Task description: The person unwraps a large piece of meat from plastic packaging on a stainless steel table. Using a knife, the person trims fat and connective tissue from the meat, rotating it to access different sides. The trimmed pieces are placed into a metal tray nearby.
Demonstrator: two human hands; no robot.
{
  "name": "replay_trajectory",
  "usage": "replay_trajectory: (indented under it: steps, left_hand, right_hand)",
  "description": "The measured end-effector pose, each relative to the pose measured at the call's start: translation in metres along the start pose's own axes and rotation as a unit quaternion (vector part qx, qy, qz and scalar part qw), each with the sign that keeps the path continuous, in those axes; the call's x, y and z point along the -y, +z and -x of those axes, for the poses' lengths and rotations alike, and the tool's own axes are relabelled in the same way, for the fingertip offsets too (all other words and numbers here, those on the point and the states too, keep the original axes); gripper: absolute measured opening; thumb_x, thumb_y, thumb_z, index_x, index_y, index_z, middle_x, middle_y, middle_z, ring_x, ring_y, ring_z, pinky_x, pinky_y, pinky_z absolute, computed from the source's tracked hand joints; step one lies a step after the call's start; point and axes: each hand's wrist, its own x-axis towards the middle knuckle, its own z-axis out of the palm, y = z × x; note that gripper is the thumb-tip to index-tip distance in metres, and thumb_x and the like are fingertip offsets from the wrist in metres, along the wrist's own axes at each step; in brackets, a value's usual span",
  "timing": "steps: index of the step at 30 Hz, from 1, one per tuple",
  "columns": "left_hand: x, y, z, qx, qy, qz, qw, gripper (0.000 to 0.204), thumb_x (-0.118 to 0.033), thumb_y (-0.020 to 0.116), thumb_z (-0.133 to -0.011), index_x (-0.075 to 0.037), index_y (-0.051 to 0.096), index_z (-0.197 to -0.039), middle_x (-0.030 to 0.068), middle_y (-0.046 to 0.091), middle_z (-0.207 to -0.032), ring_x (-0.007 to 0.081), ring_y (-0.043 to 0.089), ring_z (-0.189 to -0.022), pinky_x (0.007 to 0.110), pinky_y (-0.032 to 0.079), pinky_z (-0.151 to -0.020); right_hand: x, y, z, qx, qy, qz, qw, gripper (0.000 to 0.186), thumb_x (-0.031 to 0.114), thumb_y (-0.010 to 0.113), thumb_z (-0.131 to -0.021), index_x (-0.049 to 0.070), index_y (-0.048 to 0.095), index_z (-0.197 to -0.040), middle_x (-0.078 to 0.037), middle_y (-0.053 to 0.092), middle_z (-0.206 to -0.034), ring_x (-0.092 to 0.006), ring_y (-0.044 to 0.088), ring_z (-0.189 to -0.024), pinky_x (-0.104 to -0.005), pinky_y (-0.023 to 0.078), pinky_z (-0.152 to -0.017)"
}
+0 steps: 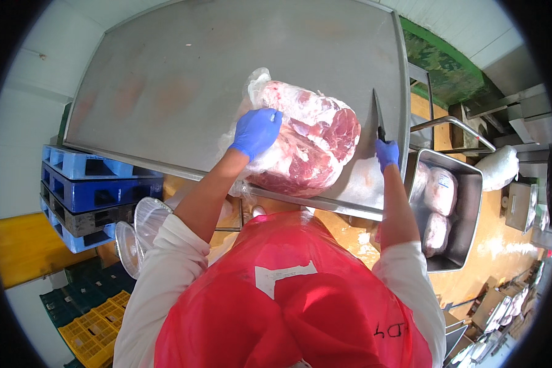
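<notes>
A large piece of raw red meat (306, 144) with white fat lies on the grey metal table, close to its front edge. Clear plastic wrap (259, 78) is bunched along the meat's left side and runs beneath it. My left hand (257, 132), in a blue glove, rests at that side with its fingers closed on the wrap; its fingertips are partly hidden. To the right of the meat and apart from it, my gloved right hand (387, 153) grips a knife (378, 110) by the handle. The blade points away from me, over the table's right part.
The metal table (270, 37) has a raised rim. A deep metal bin (466, 239) with several wrapped meat pieces stands at the right, beside a bent metal rail (457, 121). Stacked plastic pallets (98, 190), clear film bundles (148, 221) and a yellow crate (98, 328) are at the left.
</notes>
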Motion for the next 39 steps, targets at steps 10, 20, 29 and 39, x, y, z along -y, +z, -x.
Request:
replay_trajectory:
  steps: [10,20,29,39]
  left_hand:
    - [0.012,-0.004,-0.023,0.116,0.052,0.03,0.991,0.049,-0.043,0.054,-0.101,0.0,0.076,-0.101,0.0272,0.074,-0.106,0.0463,0.07,-0.102,0.053,0.053,-0.097]
    - [0.006,-0.001,-0.002,0.098,0.065,0.008,0.993,0.048,-0.044,0.061,-0.099,-0.001,0.075,-0.112,0.0248,0.075,-0.115,0.0426,0.071,-0.108,0.052,0.055,-0.099]
    - [0.01,0.007,0.011,0.022,0.088,0.073,0.993,0.039,-0.037,0.057,-0.101,-0.005,0.079,-0.099,0.0234,0.076,-0.104,0.0416,0.073,-0.101,0.052,0.057,-0.091]
    - [0.018,0.015,0.012,0.0,0.153,0.093,0.984,0.041,-0.036,0.053,-0.103,-0.007,0.078,-0.09,0.0192,0.076,-0.092,0.0394,0.074,-0.088,0.052,0.057,-0.083]
  right_hand:
    - [0.062,-0.12,0.305,0.035,-0.206,-0.032,0.977,0.044,0.002,0.072,-0.098,0.007,0.069,-0.142,0.0,0.071,-0.096,-0.0043,0.057,-0.084,-0.0245,0.052,-0.076]
    - [0.138,-0.135,0.382,-0.012,-0.368,0.284,0.885,0.043,0.01,0.075,-0.093,0.022,0.075,-0.134,-0.013,0.065,-0.077,-0.0279,0.064,-0.066,-0.0393,0.051,-0.063]
    - [0.243,-0.13,0.378,0.01,-0.422,0.447,0.789,0.029,0.024,0.074,-0.095,0.023,0.079,-0.124,-0.013,0.069,-0.079,-0.0326,0.068,-0.069,-0.0446,0.055,-0.063]
    - [0.348,-0.095,0.342,0.124,-0.415,0.641,0.633,0.025,0.028,0.063,-0.1,0.02,0.079,-0.118,-0.014,0.072,-0.077,-0.0353,0.073,-0.074,-0.0489,0.058,-0.067]
